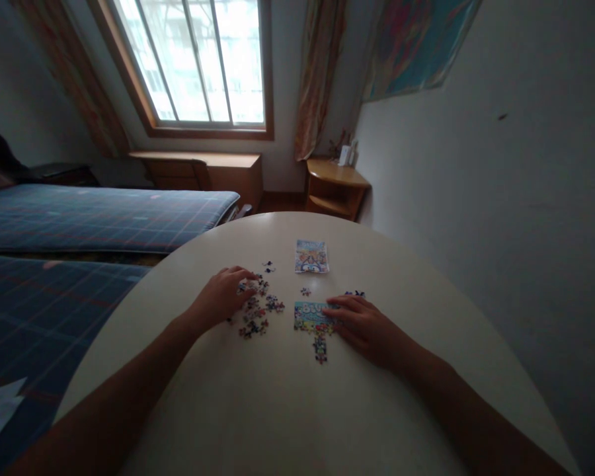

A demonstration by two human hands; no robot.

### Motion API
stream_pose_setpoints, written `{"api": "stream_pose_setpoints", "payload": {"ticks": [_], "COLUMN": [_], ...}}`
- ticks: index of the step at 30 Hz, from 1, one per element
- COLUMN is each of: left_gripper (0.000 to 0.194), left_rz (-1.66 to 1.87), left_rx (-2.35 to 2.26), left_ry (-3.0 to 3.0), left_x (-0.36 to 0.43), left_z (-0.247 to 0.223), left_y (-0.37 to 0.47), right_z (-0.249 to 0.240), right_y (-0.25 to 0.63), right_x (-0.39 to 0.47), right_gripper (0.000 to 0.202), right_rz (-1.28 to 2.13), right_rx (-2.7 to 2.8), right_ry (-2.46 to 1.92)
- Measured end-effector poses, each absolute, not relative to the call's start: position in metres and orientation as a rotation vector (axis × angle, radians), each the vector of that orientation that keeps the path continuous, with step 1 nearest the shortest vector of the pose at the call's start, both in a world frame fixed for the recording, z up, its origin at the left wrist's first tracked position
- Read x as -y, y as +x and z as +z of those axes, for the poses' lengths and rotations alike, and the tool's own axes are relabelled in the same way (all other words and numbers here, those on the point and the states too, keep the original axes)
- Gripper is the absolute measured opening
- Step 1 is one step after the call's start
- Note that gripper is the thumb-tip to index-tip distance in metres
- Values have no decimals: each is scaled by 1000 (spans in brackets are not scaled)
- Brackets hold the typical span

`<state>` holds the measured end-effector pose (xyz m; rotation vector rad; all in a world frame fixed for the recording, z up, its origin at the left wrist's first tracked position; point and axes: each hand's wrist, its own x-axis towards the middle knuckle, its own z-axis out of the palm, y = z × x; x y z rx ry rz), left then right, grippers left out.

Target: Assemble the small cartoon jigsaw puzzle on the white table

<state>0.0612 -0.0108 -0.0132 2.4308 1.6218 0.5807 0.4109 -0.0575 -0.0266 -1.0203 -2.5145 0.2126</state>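
My left hand (224,294) rests over the left side of a loose heap of jigsaw pieces (254,326), its fingers spread and partly covering them. On the right, my right hand (364,324) lies flat with fingers stretched across the right edge of a partly assembled jigsaw puzzle (307,317), which has a light blue top with lettering. A narrow strip of joined pieces (320,348) hangs from its lower edge. Beyond the puzzle lies a small picture sheet (311,256). A single jigsaw piece (305,291) sits between sheet and puzzle.
The round cream table (258,410) holds everything. Dark pieces (356,293) lie just beyond my right hand, and two more pieces (268,267) lie beyond the heap. A bed (104,218) stands left, a white wall (515,218) right, and a corner shelf (337,173) behind.
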Motion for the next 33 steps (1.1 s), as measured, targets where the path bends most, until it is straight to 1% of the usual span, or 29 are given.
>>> {"api": "stream_pose_setpoints", "payload": {"ticks": [3,6,8,13,17,21,27,33], "left_gripper": [39,58,66,61,60,53,56,48], "left_rz": [521,491,433,306,410,530,623,645], "left_rx": [-1676,-1693,-1702,-1651,-1594,-1604,-1646,-1566], "left_ry": [2420,2423,2417,2473,2472,2452,2434,2474], "left_x": [8,7,7,6,5,1,-4,-3], "left_z": [-16,-27,-36,-46,-44,-41,-42,-43], "left_y": [53,56,63,73,72,68,63,66], "right_z": [-27,-28,-28,-28,-26,-25,-26,-25], "right_y": [411,411,411,411,411,411,410,410], "right_x": [57,56,56,57,57,57,56,56], "right_gripper": [32,32,32,31,31,31,32,32], "right_rz": [207,198,202,221,225,229,241,250], "right_rx": [2528,2539,2535,2496,2506,2507,2494,2512], "right_ry": [-1018,-1006,-1007,-1005,-1010,-1006,-1004,-1002]}}
